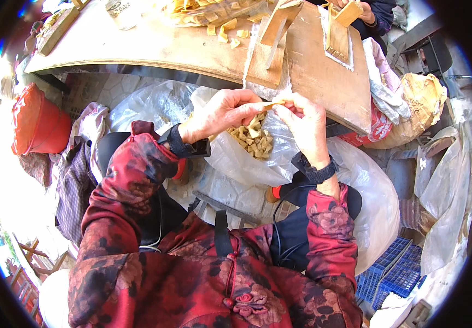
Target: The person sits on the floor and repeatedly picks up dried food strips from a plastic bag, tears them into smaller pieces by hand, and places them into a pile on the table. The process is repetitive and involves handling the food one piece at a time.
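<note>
Above an opened clear plastic bag [240,162], my left hand [229,110] pinches one end of a short yellowish-brown strip [272,105] between thumb and fingers. The strip's other end is in the fingertips of my right hand [303,117]. Several small tan folded pieces [256,141] lie heaped in the bag just under my hands; their material is unclear. Directly beyond my hands, a wooden stand [265,71] with a slanted upper arm rests on white padding at the edge of the wooden table [154,45]. A thin metal-looking strip [276,45] joins its base and arm.
Yellow pieces [223,33] and a filled plastic bag [215,14] lie on the table near a glass jar [122,14]. Another person's hand [367,12] is at a second wooden stand [337,41]. A red bucket [41,121] stands left; blue crates [395,266] sit lower right.
</note>
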The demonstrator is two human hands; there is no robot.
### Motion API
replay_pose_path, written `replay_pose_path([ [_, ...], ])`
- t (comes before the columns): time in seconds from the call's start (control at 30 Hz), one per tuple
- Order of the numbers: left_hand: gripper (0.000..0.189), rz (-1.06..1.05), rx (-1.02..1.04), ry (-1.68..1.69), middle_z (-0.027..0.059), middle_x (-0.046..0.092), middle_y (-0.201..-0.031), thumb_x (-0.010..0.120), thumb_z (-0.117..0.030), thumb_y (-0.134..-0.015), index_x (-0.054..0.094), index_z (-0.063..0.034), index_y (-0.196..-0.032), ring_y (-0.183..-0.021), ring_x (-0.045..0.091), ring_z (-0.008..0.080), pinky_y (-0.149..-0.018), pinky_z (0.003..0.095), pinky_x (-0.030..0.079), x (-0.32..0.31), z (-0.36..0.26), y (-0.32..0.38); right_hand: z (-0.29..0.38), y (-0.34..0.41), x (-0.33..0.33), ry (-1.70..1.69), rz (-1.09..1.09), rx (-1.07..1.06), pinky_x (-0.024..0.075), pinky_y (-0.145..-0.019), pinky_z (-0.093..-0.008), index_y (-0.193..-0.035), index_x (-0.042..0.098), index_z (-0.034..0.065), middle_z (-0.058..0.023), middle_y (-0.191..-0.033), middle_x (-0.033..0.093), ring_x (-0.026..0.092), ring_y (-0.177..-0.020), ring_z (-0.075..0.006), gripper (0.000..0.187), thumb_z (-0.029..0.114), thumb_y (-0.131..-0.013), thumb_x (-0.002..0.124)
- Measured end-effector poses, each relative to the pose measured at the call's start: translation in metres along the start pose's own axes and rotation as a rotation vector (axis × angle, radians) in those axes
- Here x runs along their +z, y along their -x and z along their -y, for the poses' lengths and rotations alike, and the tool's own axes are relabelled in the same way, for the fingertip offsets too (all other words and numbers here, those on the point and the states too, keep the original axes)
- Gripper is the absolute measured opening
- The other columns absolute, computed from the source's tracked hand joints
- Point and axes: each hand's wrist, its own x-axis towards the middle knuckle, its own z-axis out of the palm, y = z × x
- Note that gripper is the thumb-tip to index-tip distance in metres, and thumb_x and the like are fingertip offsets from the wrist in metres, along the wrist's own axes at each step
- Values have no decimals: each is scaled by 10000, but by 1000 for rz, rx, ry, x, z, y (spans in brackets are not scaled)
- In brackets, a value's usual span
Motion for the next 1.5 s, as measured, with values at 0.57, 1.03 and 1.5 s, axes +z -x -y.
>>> replay_pose_path([
  [0.57, 128, 63, -102, 158, 22, 628, -746, 557, -129, -937, 580, -23, -1007, -639, 553, 64, -575, 198, 454, 7, 30, 4, -27, 4, -5, -88, 95, 25, 487, -732, -222, -991, 656, -2, -27, -881, 654, 597, -811, -82, 168, -30, -829, 624],
  [1.03, 93, 78, -201, 384, 70, 664, -808, 575, -59, -909, 518, -44, -980, -675, 630, 106, -596, 200, 473, 15, 50, 5, -31, 10, -1, -342, 123, 163, 494, -835, -254, -1032, 619, -17, -47, -1009, 625, 605, -940, -124, 212, -37, -823, 642],
  [1.5, 147, 97, -172, 350, 70, 643, -794, 557, -154, -931, 550, -13, -971, -694, 609, 111, -647, 247, 489, 20, 48, 5, -28, 13, 9, -62, -25, -101, 499, -730, -227, -1024, 615, -11, -49, -944, 640, 612, -838, -98, 174, -4, -850, 626],
])
